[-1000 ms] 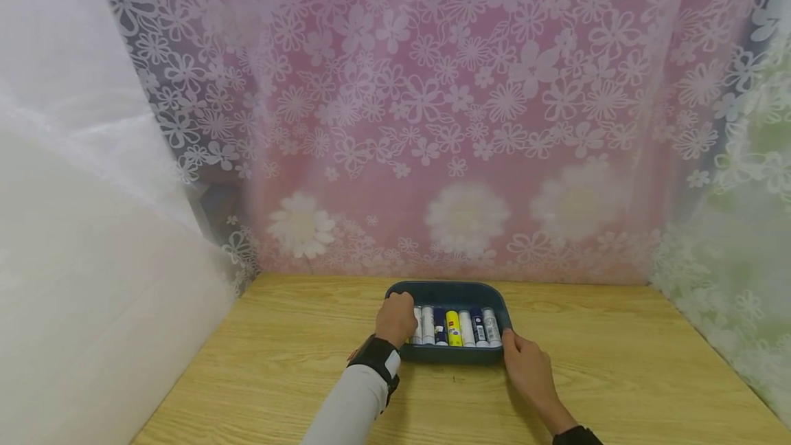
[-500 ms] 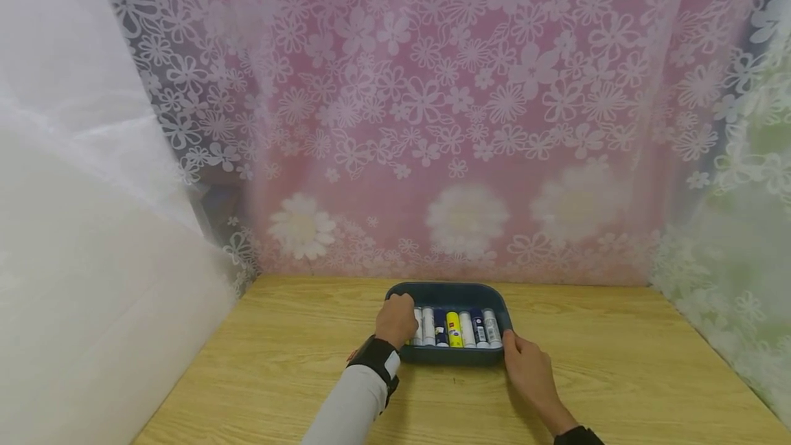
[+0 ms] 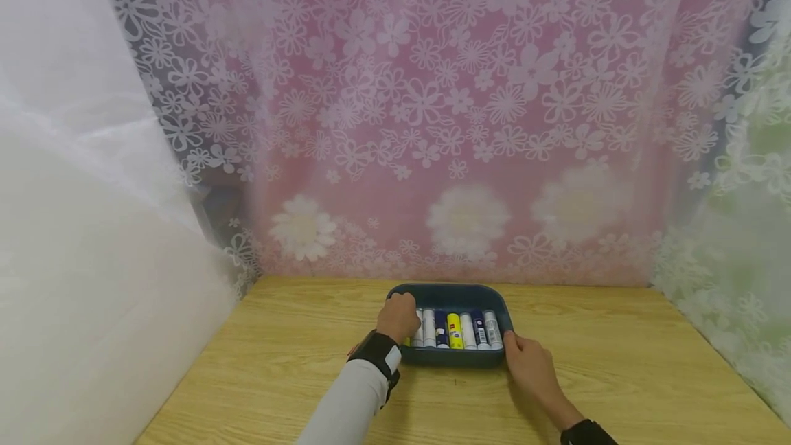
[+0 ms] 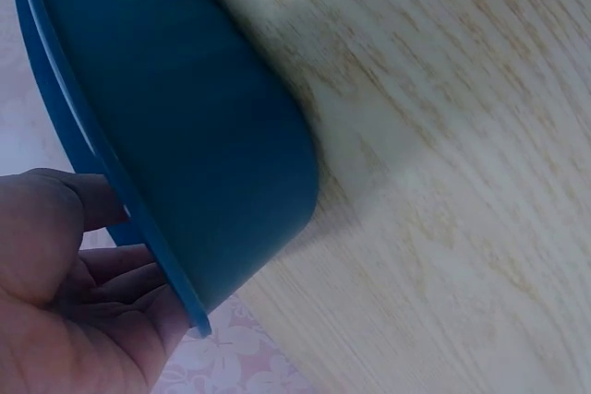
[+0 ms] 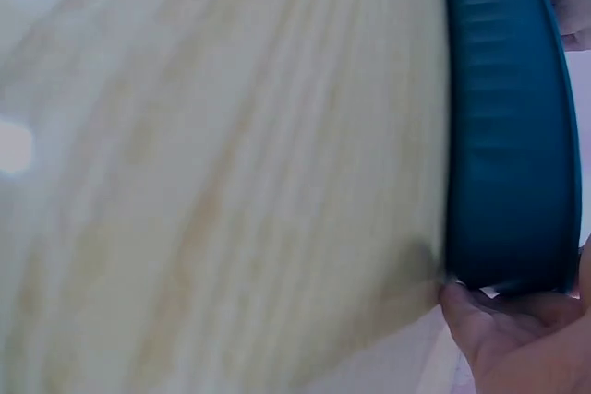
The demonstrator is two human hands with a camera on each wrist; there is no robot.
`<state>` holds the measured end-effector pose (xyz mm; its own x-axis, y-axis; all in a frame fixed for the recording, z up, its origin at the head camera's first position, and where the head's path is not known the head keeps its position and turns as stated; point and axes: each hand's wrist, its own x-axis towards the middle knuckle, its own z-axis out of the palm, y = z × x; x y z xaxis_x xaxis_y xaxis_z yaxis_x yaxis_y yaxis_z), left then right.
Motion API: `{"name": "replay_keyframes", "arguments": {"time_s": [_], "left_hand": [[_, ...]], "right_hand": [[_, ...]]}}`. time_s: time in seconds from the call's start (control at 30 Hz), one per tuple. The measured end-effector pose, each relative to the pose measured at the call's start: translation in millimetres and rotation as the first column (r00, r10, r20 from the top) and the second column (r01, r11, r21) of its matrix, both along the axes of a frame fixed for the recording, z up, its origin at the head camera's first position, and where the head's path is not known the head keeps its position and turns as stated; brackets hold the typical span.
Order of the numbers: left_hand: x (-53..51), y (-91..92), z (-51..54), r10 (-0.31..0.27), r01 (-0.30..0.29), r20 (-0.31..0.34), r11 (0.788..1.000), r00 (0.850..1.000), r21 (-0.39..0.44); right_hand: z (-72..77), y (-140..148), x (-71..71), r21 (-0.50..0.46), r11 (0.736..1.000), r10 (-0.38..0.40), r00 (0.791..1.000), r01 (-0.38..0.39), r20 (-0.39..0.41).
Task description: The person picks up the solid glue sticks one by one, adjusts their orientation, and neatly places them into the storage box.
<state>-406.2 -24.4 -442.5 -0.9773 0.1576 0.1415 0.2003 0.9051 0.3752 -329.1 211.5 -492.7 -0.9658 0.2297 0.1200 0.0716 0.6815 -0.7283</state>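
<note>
A dark teal plastic tray (image 3: 454,358) stands on the table with a row of glue sticks lying side by side in it. Among them are a yellow glue stick (image 3: 455,332), navy ones and white ones. My left hand (image 3: 398,316) reaches over the tray's left end, fingers bent inside it. In the left wrist view the rim hides the fingertips of that hand (image 4: 65,283), so whether they hold a glue stick cannot be seen. My right hand (image 3: 531,366) grips the tray's right end; the right wrist view shows its fingers (image 5: 476,320) against the end wall.
The wood-grain table (image 3: 296,362) extends around the tray. A pink flowered curtain (image 3: 457,122) hangs along its back edge. White sheeting (image 3: 111,225) closes the left side, and a pale flowered sheet (image 3: 735,259) the right.
</note>
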Motion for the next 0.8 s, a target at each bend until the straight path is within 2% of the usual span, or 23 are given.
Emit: {"name": "replay_keyframes", "arguments": {"time_s": [0.23,0.5,0.63,0.8], "left_hand": [[0.1,-0.5,5.1,-0.007,0.008,0.019,1.000,1.000,-0.011],[3.3,2.2,14.5,-0.013,0.016,0.071,0.998,0.997,-0.053],[6.8,2.7,18.0,-0.011,0.016,0.087,0.998,0.996,-0.055],[10.1,2.8,22.7,-0.006,0.011,0.069,0.997,0.998,-0.072]], "right_hand": [[14.2,5,-4.7,-0.004,0.999,0.049,0.995,-0.049,0.082],[31.0,13,-11.3,0.074,0.989,0.114,0.984,-0.125,0.137],[37.3,15,-13.7,0.068,0.983,0.152,0.969,-0.168,0.193],[48.7,14,-15.9,0.007,0.974,0.214,0.935,-0.225,0.283]]}}
